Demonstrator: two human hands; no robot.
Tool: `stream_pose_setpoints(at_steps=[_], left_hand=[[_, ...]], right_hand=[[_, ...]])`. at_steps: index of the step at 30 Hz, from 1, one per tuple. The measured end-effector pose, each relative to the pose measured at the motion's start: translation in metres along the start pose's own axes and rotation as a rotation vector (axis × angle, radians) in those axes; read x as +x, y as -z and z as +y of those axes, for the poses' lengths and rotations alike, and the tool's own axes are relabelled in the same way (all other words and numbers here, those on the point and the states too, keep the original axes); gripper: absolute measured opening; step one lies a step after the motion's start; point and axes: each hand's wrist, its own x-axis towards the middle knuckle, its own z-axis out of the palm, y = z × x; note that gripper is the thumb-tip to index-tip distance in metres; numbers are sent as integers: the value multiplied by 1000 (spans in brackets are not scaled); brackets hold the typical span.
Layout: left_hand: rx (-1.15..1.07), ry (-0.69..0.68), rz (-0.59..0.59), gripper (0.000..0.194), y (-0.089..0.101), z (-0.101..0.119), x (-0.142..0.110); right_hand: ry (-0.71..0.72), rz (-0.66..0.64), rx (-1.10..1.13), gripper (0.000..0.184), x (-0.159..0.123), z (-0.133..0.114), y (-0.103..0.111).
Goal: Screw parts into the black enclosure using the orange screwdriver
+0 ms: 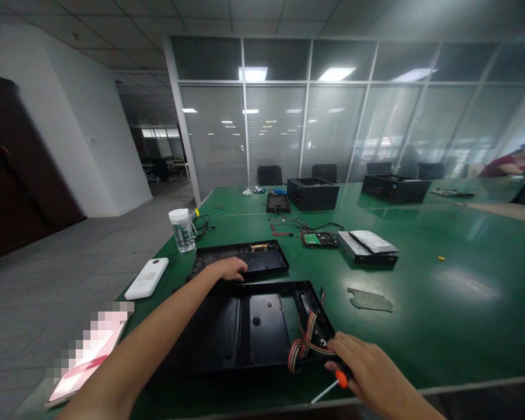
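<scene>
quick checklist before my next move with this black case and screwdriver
1. Screwdriver held in right hand: ok.
2. Striped ribbon cable clear of right hand: not ok, it reaches the fingers.
3. Left hand gripping rear black tray: cannot tell, it is at the near edge.
4. Screws left in near black case: cannot tell, too small.
5. Water bottle upright, lid on: ok.

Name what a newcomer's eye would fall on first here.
A large, shallow black casing dominates the near part of the glossy green table, striped ribbon cable looping at its right end. There, the right hand holds an orange-and-metal screwdriver. The left hand is at a smaller black tray beyond.
</scene>
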Motion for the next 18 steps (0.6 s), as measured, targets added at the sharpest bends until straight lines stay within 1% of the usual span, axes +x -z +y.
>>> stream_pose_setpoints(at_steps=[2, 5, 8, 10, 11, 12, 14, 16, 18], left_hand=[[105, -40, 61, 22, 11, 10, -3], [202, -46, 125, 22, 40, 26, -17], [252, -83, 167, 20, 72, 42, -46], [262, -115, 210, 17, 87, 55, -72], [259, -129, 232, 16, 91, 61, -86], [251, -138, 248, 15, 93, 69, -99], [222, -131, 253, 13, 90, 84, -125], [189, -111, 224, 10, 81, 98, -145], [171, -104, 183, 8, 69, 111, -161]], right_hand=[[-47, -19, 11, 19, -2, 3, 2], [-111, -85, -4, 16, 12, 7, 2], [-119, -130, -54, 14, 44, 11, 1], [-99, -145, -81, 16, 69, 16, -1], [-87, -149, -90, 17, 82, 19, -4], [-76, -148, -93, 19, 94, 23, -6], [-72, -131, -75, 21, 117, 31, -13], [-78, -92, -1, 21, 137, 40, -20], [-63, -56, 133, 21, 152, 47, -26]])
